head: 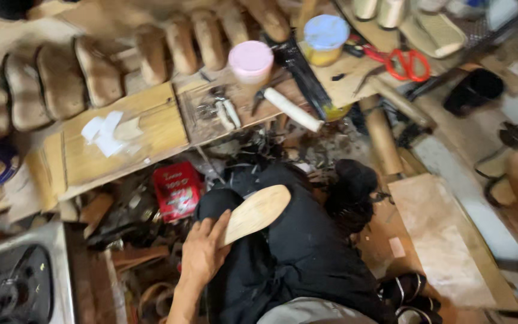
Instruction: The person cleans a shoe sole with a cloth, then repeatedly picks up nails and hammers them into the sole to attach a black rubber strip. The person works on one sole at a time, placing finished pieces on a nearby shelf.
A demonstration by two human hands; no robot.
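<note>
A pale, sole-shaped insole [258,211] lies slanted across the person's lap, over black trousers [298,240], its rounded toe pointing up and to the right. The left hand [205,249] is closed on its lower end, thumb on the top face and fingers curled beneath the edge. The right hand does not show in the head view.

Just left of the knee a red box [177,189] sits among dark scraps and leather offcuts on the floor. Above it stands the low wooden desk [151,141], with a few white paper scraps [104,132] on its bare left part. Further right on the desk lie a white-handled hammer [286,108] and a pair of small pliers [226,113]. A pink-lidded tub [250,61] and a blue-lidded jar [325,37] stand behind them, and red-handled scissors [406,63] lie to the right. A row of wooden shoe lasts [100,75] runs along the back, from the left edge towards the top centre. A light wooden board [445,240] lies on the floor to the right of the lap.
</note>
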